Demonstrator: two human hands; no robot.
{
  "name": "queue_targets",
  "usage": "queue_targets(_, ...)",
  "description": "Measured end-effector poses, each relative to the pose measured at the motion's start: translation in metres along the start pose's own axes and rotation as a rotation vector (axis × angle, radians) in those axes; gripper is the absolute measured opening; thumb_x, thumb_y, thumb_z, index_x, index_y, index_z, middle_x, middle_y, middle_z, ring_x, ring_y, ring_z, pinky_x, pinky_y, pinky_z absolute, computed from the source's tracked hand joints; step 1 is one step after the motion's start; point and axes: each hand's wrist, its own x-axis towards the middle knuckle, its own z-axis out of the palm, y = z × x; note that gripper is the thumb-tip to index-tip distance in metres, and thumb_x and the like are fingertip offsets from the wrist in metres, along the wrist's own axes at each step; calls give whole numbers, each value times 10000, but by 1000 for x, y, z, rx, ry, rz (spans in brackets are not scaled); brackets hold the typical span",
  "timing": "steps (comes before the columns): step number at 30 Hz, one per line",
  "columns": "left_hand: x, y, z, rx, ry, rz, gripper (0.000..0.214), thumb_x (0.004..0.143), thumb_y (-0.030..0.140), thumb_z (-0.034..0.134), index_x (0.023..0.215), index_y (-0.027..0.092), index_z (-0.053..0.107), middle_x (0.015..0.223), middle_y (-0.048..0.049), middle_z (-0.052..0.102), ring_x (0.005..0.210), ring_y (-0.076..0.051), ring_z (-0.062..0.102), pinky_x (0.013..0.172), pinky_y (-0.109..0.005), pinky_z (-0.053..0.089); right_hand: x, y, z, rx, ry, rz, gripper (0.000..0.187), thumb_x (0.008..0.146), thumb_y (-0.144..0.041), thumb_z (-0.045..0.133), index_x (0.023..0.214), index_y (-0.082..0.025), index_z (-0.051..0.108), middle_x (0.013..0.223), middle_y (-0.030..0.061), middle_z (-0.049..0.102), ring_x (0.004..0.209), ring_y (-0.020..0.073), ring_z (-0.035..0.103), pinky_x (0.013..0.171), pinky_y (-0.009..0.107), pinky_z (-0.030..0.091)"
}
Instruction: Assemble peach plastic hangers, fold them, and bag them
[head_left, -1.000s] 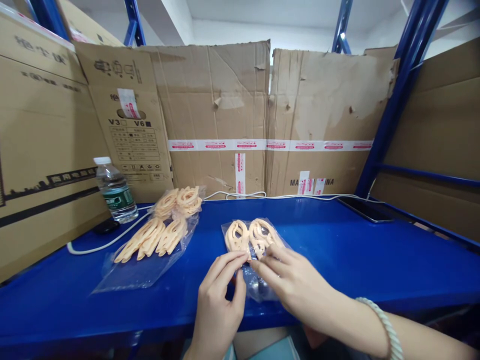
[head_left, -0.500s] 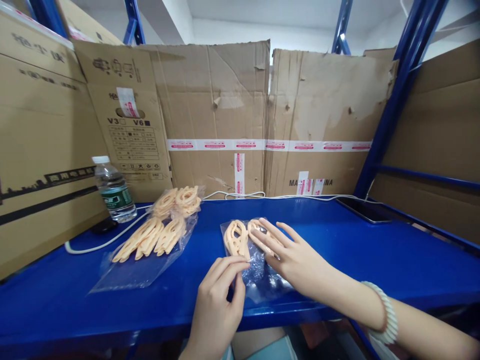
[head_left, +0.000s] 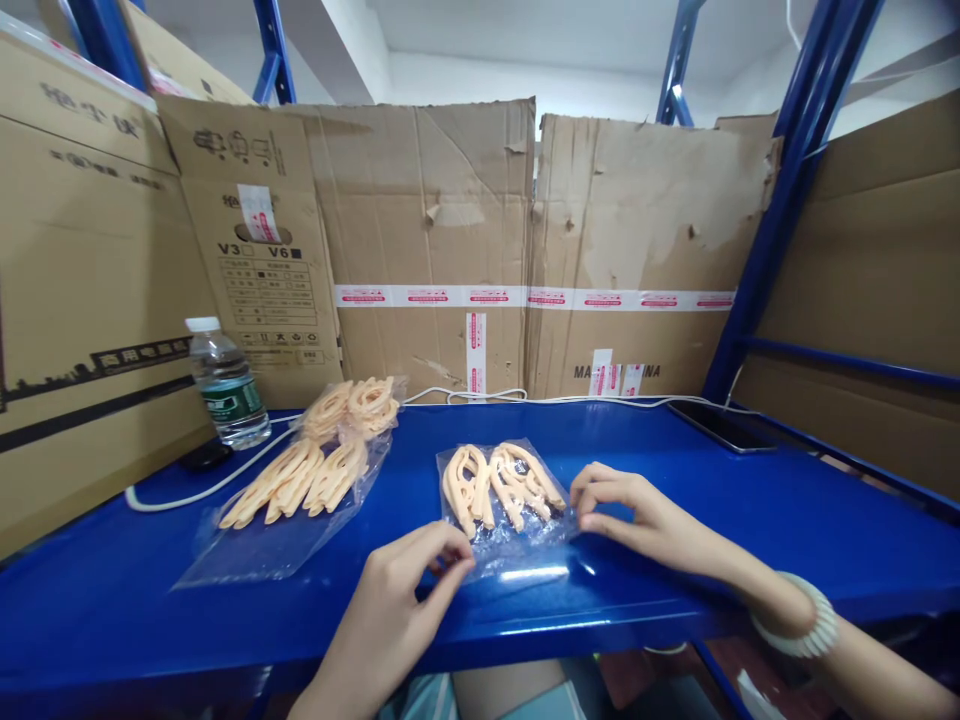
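A clear plastic bag (head_left: 517,548) lies flat on the blue shelf, holding two groups of beige looped pieces (head_left: 466,488) that look like folded hangers. My left hand (head_left: 401,590) is closed at the bag's near left corner, thumb and fingertips together on the film. At the right edge, my right hand (head_left: 645,515) has its fingers curled together against the plastic, seemingly pinching it. Further left rests a larger clear bag (head_left: 247,555) with several similar beige pieces (head_left: 289,475) inside; neither hand touches it.
A water bottle (head_left: 231,390) and a small black object (head_left: 206,455) stand at the back left. A white cable (head_left: 172,503) runs along the back. A phone (head_left: 720,425) lies at the back right. Cardboard boxes (head_left: 420,240) and blue posts (head_left: 780,215) border the blue shelf (head_left: 360,610).
My right hand has moved off the pieces to the bag's right edge, its fingers now curled. My left hand has shifted down and left to the near corner, uncovering the pieces.
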Motion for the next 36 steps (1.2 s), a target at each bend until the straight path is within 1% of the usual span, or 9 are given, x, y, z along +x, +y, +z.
queue_targets(5,16,-7,8,96,116,-65,120,888,166,526,799,221,586,766,13,648,683,-158,642,594,-235,507,24,13,6,124,12,208,248,867,-337,557,723,-149,634,638,5,609,619,142,550,597,243,412)
queue_targets(10,22,-8,10,394,-25,-7,176,875,59,477,809,205,551,843,-13,620,730,-188,623,665,-307,504,38,25,15,125,29,288,121,756,-267,624,757,-146,629,593,-1,621,557,131,550,560,229,407)
queue_targets(14,22,-9,7,533,-156,101,196,895,34,468,833,193,564,883,-35,629,818,-215,607,711,-322,499,43,30,19,101,54,317,131,720,-235,654,811,-162,594,569,-25,612,546,130,559,543,221,398)
queue_targets(22,38,-26,-9,624,-355,122,161,918,90,513,851,177,631,885,-43,692,840,-202,643,752,-285,494,81,39,15,34,-97,418,209,677,-127,736,795,-170,569,512,-71,599,497,117,578,498,198,407)
queue_targets(24,45,-32,-13,669,-376,98,183,916,78,500,861,164,652,908,-63,703,864,-216,649,769,-299,497,98,43,17,-8,-126,455,199,713,-137,748,840,-150,596,578,-56,622,541,121,600,529,210,445)
queue_targets(28,59,-50,-25,780,-399,29,247,871,-5,493,939,143,678,975,-95,708,930,-230,646,821,-330,505,135,51,28,-91,-147,525,240,919,-301,605,1096,-139,604,1022,51,652,840,169,647,737,345,551)
queue_targets(30,65,-61,-31,847,-410,-19,187,887,46,543,998,132,667,1015,-97,694,961,-233,641,847,-372,513,153,52,35,-115,-135,541,292,942,-329,570,1177,-157,580,1169,76,605,969,205,626,815,403,544)
queue_targets(33,74,-75,-38,939,-433,-94,236,930,262,598,1131,140,607,1132,-86,639,979,-228,639,841,-430,535,178,50,45,-134,-103,542,312,933,-329,582,1197,-163,575,1205,78,593,1012,227,614,844,420,533)
queue_targets(36,87,-84,-42,997,-446,-144,307,932,304,597,1198,154,573,1201,-97,605,1001,-234,632,839,-436,541,197,47,54,-141,-77,531,312,932,-333,582,1195,-165,578,1208,75,592,1015,231,613,844,418,532)
